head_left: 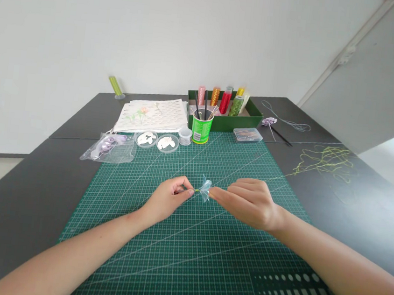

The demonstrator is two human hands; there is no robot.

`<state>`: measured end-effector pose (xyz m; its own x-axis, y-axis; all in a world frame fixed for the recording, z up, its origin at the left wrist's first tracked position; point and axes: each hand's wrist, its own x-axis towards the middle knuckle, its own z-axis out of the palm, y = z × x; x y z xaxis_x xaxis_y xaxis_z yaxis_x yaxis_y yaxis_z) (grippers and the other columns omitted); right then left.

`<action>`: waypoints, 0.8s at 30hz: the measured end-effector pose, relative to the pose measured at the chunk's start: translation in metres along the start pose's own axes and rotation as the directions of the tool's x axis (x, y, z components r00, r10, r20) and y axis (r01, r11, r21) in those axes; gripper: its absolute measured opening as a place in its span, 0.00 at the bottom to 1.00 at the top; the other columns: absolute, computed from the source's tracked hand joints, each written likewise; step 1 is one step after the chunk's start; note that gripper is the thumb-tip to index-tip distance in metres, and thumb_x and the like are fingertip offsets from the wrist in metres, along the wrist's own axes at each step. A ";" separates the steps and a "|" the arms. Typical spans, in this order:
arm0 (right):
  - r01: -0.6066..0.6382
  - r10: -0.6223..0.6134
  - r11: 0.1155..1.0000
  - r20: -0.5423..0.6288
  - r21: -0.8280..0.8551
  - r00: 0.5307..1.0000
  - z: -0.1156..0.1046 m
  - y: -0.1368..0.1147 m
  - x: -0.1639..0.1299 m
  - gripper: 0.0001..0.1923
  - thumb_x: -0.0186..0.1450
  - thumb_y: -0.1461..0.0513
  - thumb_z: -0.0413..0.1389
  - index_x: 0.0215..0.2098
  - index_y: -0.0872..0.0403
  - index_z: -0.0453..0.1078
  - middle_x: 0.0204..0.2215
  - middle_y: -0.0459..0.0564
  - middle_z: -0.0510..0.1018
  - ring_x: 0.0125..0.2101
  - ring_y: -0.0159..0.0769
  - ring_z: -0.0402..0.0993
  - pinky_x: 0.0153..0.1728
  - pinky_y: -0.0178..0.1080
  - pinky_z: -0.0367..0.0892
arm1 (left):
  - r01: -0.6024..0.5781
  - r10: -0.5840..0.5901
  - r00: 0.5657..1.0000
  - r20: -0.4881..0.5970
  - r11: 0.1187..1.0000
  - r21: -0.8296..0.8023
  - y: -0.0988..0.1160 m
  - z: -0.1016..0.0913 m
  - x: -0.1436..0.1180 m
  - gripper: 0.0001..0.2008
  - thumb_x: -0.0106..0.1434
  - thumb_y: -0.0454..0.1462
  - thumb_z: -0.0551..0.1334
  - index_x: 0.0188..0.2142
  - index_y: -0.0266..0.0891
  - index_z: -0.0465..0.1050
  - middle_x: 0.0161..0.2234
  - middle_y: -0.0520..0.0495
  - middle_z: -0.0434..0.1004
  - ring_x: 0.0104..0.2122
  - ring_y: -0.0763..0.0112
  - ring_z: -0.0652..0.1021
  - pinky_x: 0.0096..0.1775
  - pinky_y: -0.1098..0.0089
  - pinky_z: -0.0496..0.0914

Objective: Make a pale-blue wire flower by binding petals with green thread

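Both forearms are bare from the lower edge of the view up to the wrists; no sleeve, cuff or glove shows on either. The left hand [166,199] is bare, with no ring, watch or band at the wrist. The right hand [250,204] is likewise bare, its wrist plain and unadorned. The fingernails visible on both look short and unpainted, though they are small in the view.
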<state>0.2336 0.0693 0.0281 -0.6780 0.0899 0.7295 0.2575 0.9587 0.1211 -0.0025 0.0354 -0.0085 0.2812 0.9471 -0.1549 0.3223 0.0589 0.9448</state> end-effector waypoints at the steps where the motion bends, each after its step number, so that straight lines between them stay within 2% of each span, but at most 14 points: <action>1: 0.000 0.000 1.000 -0.003 0.000 1.000 -0.001 0.000 0.000 0.07 0.70 0.67 0.56 0.46 0.57 0.72 0.17 0.38 0.68 0.16 0.26 0.62 0.19 0.34 0.57 | 0.003 -0.003 1.000 0.007 1.000 -0.004 0.001 0.000 -0.001 0.10 0.66 0.43 0.60 0.32 0.40 0.68 0.19 0.59 0.58 0.19 0.77 0.57 0.23 0.74 0.50; 11: -0.036 0.036 0.999 -0.059 0.004 0.998 0.000 0.002 -0.001 0.08 0.69 0.70 0.55 0.45 0.57 0.71 0.17 0.39 0.72 0.17 0.26 0.65 0.19 0.34 0.60 | -0.021 0.016 0.993 0.121 0.999 0.043 0.009 0.010 -0.013 0.09 0.66 0.41 0.60 0.31 0.40 0.69 0.18 0.59 0.59 0.19 0.76 0.59 0.23 0.73 0.51; 18: -0.066 0.066 0.998 -0.063 0.000 0.996 0.003 0.003 -0.003 0.04 0.68 0.70 0.57 0.41 0.59 0.72 0.16 0.38 0.70 0.16 0.26 0.63 0.18 0.34 0.59 | -0.027 0.015 0.984 0.180 0.998 0.062 0.013 0.014 -0.019 0.09 0.67 0.41 0.59 0.30 0.41 0.68 0.17 0.60 0.58 0.18 0.76 0.57 0.22 0.73 0.51; 24: -0.108 0.107 0.994 -0.057 -0.004 0.993 0.005 0.005 -0.006 0.02 0.69 0.68 0.58 0.39 0.58 0.73 0.18 0.40 0.75 0.17 0.25 0.68 0.19 0.33 0.62 | -0.037 0.025 0.978 0.205 0.998 0.052 0.018 0.016 -0.021 0.09 0.66 0.40 0.60 0.29 0.40 0.67 0.16 0.61 0.56 0.18 0.77 0.57 0.22 0.73 0.51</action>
<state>0.2355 0.0746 0.0215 -0.6061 0.1768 0.7755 0.3320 0.9422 0.0446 0.0116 0.0116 0.0071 0.4689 0.8632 -0.1869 0.3580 0.0077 0.9337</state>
